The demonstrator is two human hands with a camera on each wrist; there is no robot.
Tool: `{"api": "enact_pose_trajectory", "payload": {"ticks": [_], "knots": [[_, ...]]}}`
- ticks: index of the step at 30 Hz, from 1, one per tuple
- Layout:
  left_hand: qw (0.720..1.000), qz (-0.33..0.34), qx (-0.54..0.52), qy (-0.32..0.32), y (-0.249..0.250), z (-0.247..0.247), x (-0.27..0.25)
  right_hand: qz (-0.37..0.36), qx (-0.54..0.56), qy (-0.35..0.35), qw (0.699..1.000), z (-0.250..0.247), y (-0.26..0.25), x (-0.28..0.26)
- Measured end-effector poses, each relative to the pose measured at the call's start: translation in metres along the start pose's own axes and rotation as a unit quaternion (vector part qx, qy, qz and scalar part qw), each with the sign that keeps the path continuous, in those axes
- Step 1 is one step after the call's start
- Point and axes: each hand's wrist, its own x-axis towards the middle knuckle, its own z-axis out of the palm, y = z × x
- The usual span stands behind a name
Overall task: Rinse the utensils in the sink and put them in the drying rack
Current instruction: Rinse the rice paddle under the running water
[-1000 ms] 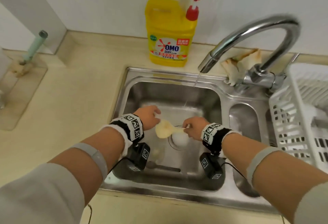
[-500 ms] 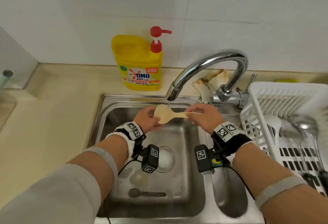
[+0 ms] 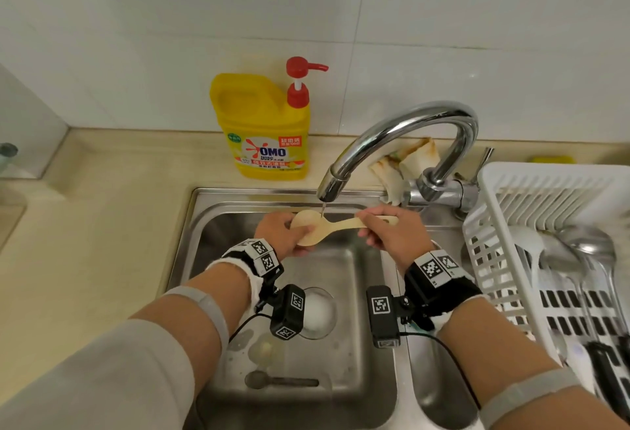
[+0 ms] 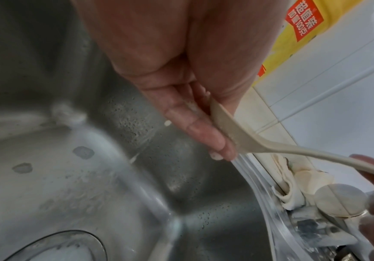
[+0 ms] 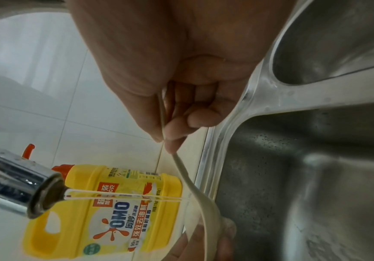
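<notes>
Both hands are up at the centre of the head view, sharing one utensil. The right hand (image 3: 392, 235) has its fingers curled round the handle of the pale rice paddle (image 3: 324, 228), thumb pinching from above. The left hand (image 3: 283, 233) cups the paddle's broad blade from below, fingers (image 4: 206, 130) laid along its underside and thumb against its edge.

The sink (image 3: 204, 225) fills the lower middle of the frame, a steel double basin. The paddle hangs over the back of the big left bowl. At the right edge sits the white drying rack (image 3: 531, 198), with steel ladles (image 3: 593, 245) and a white ladle (image 3: 528, 242) lying inside it.

The chrome tap (image 3: 402, 126) arches over from the right, its spout directly above the paddle blade. A thin stream of water (image 3: 321, 208) runs from it and lands on the blade.

The yellow detergent bottle (image 3: 266, 129), with its red pump, stands on the counter behind the sink, upper centre. A crumpled cloth (image 3: 405, 160) lies behind the tap base.

Down on the sink floor, bottom centre, a dark spoon (image 3: 279, 381) lies flat. Just above it is a pale, blurred object that I cannot make out, beside the round drain (image 3: 320, 310).
</notes>
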Motion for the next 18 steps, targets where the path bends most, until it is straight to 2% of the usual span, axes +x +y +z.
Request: {"api": "enact_pose_trajectory", "payload": {"ticks": [5,10,13,16,18], "knots": [[1.000,-0.002,0.002,-0.014,0.003,0.002,0.001,0.015,0.063,0.014,0.998,0.006,0.005,0.000],[0.999,0.007,0.025,-0.030,0.005,0.007,0.003,-0.002,0.080,0.006,0.997,0.011,0.005,-0.001],[0.999,0.014,0.001,-0.034,0.005,0.012,-0.001,-0.013,0.078,0.003,0.997,0.010,0.006,0.000],[0.997,-0.004,-0.051,-0.050,0.003,0.013,0.000,-0.018,0.074,0.003,0.997,0.007,0.007,0.003],[0.997,-0.015,-0.044,-0.057,0.004,0.011,-0.001,-0.027,0.070,0.002,0.997,0.005,0.007,0.005]]}}
